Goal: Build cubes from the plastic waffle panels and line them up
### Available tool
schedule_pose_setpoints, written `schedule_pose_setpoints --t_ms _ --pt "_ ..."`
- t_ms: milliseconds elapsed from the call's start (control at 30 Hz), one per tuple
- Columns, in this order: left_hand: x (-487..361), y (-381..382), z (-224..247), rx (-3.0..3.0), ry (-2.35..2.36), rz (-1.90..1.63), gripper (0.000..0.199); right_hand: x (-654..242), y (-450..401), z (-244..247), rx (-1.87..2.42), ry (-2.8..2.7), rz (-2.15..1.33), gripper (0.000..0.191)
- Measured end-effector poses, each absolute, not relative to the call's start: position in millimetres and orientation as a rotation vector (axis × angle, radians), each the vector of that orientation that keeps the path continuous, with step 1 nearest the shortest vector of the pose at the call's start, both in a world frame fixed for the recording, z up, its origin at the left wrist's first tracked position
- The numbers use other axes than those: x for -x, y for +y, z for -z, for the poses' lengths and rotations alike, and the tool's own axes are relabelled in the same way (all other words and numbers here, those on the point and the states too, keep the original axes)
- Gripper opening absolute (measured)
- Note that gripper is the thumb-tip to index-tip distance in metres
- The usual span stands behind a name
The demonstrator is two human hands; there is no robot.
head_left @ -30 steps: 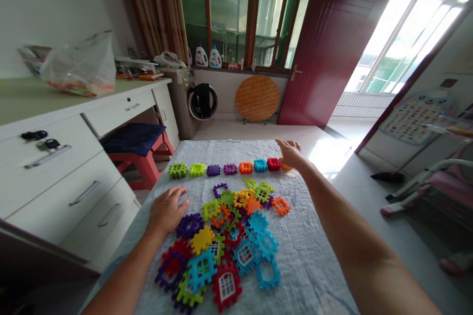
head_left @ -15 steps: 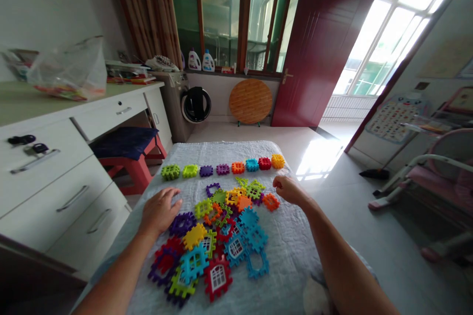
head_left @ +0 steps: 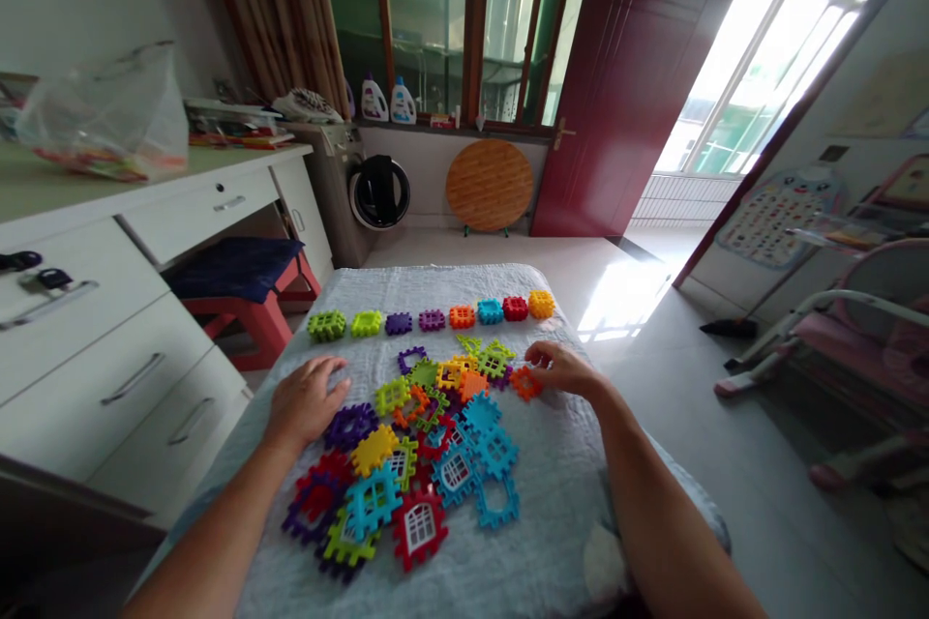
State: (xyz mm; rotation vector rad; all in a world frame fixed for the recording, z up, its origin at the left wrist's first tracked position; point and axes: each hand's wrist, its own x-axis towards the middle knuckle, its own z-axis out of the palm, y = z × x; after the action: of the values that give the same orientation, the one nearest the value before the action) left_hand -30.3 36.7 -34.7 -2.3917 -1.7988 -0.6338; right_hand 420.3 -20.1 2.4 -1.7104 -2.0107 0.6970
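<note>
My left hand [head_left: 309, 397] rests on the cloth with its fingers apart, just left of a purple notched building piece [head_left: 351, 427]. It holds nothing. My right hand [head_left: 562, 368] is at the right edge of the pile, its fingers bent and apart. Its thumb is at an orange notched piece [head_left: 526, 383], touching or nearly so. Between my hands lies a loose pile of plastic interlocking pieces, among them a yellow piece [head_left: 374, 449], a blue piece [head_left: 495, 450], a green piece [head_left: 496, 358] and a red piece with a white window [head_left: 420, 526].
Behind the pile runs a row of assembled blocks, from a green block [head_left: 326, 325] to a yellow block [head_left: 541, 304]. All lie on a cloth-covered table [head_left: 552, 542]. A stool [head_left: 239, 276] and a white desk [head_left: 152, 368] stand left, a pink chair [head_left: 856, 309] right.
My right hand has moved down and its fingers have opened from a closed curl, reaching the orange piece. My left hand stays beside the pile. The camera view has shifted slightly.
</note>
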Motion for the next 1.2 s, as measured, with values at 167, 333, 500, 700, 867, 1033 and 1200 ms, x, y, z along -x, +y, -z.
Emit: schedule_pose_setpoints --t_ms 167,333,500,700,867,1033,1200 --pt "30 36 34 2.378 -1.798 0.638 0.032 -414 -34 -11 1.62 -2.209 -0.654 0.052" --pt "28 34 33 2.375 -1.818 0.664 0.031 -409 -33 -8 1.66 -2.22 -0.532 0.04" --pt "26 33 31 2.367 -1.851 0.651 0.031 -409 -26 -2 1.805 -2.057 -0.328 0.038" --pt "25 32 29 2.378 -1.849 0.654 0.03 -382 -26 -4 1.678 -2.01 -0.203 0.032" --pt "26 32 31 2.376 -1.864 0.666 0.029 -350 -30 -7 1.553 -2.061 -0.125 0.034" --pt "26 32 31 2.373 -1.882 0.679 0.03 -327 -33 -11 1.526 -2.132 -0.12 0.04" --pt "25 32 31 2.354 -1.9 0.697 0.029 -320 -33 -11 1.498 -2.217 -0.222 0.048"
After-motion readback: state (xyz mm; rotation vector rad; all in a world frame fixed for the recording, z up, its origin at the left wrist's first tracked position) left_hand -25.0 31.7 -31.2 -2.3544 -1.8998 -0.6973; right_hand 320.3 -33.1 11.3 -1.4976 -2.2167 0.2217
